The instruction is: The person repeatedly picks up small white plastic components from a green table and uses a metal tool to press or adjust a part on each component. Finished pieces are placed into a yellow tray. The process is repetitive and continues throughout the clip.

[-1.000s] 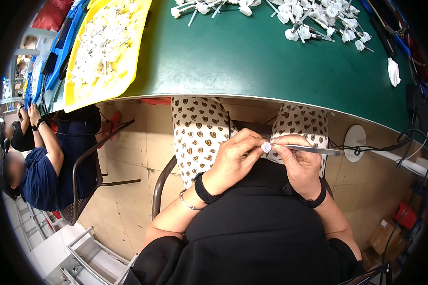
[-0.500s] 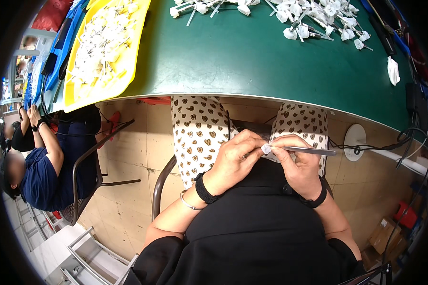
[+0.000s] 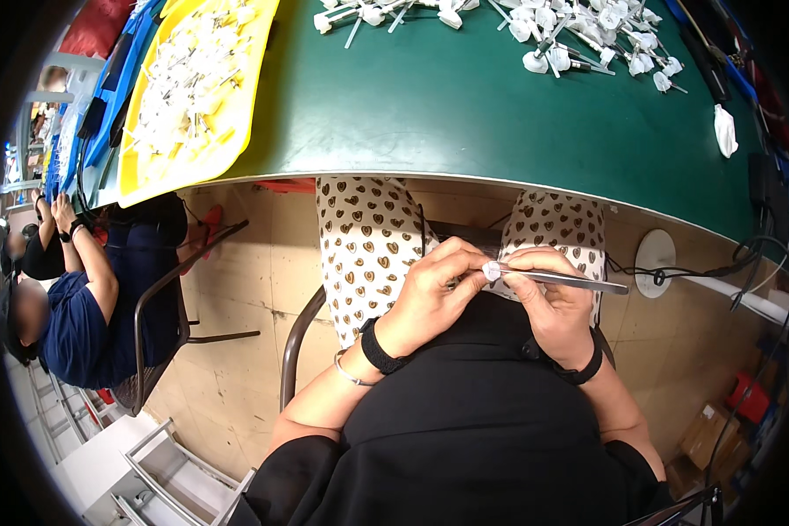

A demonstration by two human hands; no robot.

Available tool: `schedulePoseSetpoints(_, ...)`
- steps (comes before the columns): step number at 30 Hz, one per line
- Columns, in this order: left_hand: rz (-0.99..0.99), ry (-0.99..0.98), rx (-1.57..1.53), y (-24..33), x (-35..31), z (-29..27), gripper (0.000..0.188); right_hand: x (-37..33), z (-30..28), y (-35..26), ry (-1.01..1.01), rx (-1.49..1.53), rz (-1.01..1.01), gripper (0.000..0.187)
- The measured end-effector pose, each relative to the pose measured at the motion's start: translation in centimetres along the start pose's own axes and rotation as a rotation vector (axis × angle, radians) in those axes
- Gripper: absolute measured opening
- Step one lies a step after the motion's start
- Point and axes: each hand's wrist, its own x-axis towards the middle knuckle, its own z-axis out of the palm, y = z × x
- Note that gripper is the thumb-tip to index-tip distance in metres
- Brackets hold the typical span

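Above my lap, just in front of the table edge, my two hands meet at the fingertips. My left hand point(image 3: 441, 285) is closed, pinching a small white translucent piece point(image 3: 492, 271) between thumb and forefinger. In my right hand point(image 3: 548, 289) lies a pair of slim metal tweezers point(image 3: 579, 281), gripped between thumb and fingers. Their back end sticks out to the right, and the tip is at the white piece. My fingers partly hide both the piece and the tweezers' tip.
A yellow tray point(image 3: 256, 96) full of small white parts stands at the table's left. More white parts with thin stems point(image 3: 561, 57) lie along the far side of the green table point(image 3: 430, 114). Another person point(image 3: 88, 324) sits at the left. Cables point(image 3: 754, 254) hang at the right.
The tweezers have tilted slightly, their back end moving a little down and to the right. My hands stay in nearly the same place, still holding the white piece and the tweezers.
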Motion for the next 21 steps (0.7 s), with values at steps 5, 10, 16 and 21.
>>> schedulePoseSetpoints(5,0.025,-0.001,0.003,-0.23,-0.06,0.14,0.013,0.08,0.01,-0.1,-0.025,-0.028,0.005,0.01)
schedulePoseSetpoints(10,0.025,-0.01,0.004,-0.36,-0.15,0.07,0.014,-0.06,-0.06,-0.02,-0.03,-0.009,0.049,0.009)
schedulePoseSetpoints(16,0.004,-0.027,-0.025,-0.34,-0.18,0.04,0.017,-0.24,-0.12,0.32,-0.026,0.017,0.058,0.009)
schedulePoseSetpoints(21,-0.012,-0.029,-0.039,-0.28,-0.2,0.04,0.016,-0.27,-0.08,0.28,-0.023,0.055,0.087,0.009)
